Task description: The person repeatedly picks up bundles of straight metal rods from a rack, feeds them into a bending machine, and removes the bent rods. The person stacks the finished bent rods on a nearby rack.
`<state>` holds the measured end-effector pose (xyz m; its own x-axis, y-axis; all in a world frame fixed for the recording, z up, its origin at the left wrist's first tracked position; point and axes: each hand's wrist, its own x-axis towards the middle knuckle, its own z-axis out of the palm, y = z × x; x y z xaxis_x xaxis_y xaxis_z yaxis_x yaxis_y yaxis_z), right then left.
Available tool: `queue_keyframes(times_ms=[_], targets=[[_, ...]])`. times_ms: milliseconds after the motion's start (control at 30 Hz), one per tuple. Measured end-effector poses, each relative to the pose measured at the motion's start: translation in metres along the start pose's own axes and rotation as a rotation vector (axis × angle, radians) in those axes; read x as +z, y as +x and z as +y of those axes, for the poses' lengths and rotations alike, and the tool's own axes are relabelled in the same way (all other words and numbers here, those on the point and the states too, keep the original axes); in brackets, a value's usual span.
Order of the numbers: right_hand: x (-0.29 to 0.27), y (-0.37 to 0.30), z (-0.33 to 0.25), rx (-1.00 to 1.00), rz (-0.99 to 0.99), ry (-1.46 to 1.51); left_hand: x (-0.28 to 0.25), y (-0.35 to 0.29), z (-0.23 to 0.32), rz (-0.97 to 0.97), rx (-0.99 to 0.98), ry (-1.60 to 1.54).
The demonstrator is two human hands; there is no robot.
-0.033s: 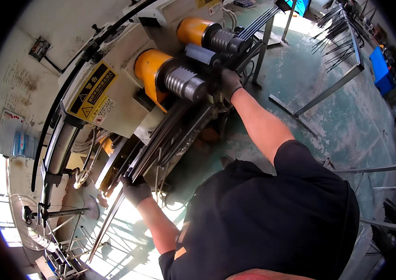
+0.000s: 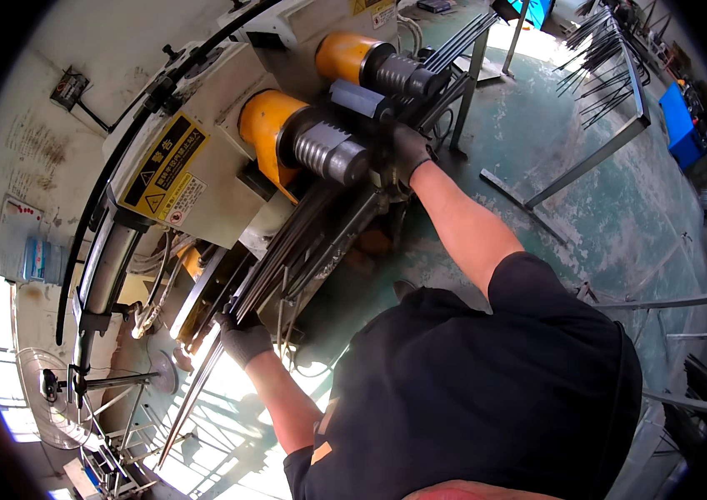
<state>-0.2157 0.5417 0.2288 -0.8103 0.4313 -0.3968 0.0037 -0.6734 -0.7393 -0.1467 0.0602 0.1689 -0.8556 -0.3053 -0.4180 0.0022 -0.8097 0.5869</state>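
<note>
A bundle of long thin metal rods (image 2: 287, 250) runs slanting through a roller machine (image 2: 220, 183) with two grooved steel rollers (image 2: 332, 154) on orange drums (image 2: 266, 117). My left hand (image 2: 243, 340), in a dark glove, grips the rods at their lower end. My right hand (image 2: 407, 150), also gloved, is stretched out and holds the rods just beside the nearer roller. The rods go on past the second roller (image 2: 403, 75) toward the top of the picture.
A yellow and black warning label (image 2: 162, 171) sits on the machine's pale housing. Metal frame racks (image 2: 603, 133) with more rods stand on the green floor at right. A blue box (image 2: 680, 125) is at far right. A standing fan (image 2: 53, 392) is at lower left.
</note>
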Motion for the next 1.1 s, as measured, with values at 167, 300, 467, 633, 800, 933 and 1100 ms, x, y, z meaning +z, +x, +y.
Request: queue_keyframes(times_ms=[167,300,467,633,800,933,1100], targets=[[-0.022,0.060,0.040,-0.266,0.139,-0.134,0.023,0.011,-0.033,-0.102,-0.079,-0.089],[-0.006,0.041,0.023,-0.171,0.201,-0.150,0.024,-0.004,-0.010,-0.245,-0.153,-0.182],[-0.007,0.050,0.020,-0.227,0.252,-0.168,-0.050,0.030,0.074,0.091,0.039,-0.306],[-0.001,0.017,0.015,-0.156,0.154,-0.130,-0.043,0.032,0.042,0.038,0.222,-0.020],[-0.036,0.041,0.031,-0.297,0.156,-0.290,0.004,0.006,-0.031,-0.186,0.103,-0.040],[-0.058,0.025,0.034,-0.316,0.129,-0.218,0.046,-0.021,-0.047,-0.029,0.044,-0.222],[-0.104,0.014,0.043,-0.191,0.158,-0.178,-0.015,0.004,0.002,-0.005,0.148,-0.253]])
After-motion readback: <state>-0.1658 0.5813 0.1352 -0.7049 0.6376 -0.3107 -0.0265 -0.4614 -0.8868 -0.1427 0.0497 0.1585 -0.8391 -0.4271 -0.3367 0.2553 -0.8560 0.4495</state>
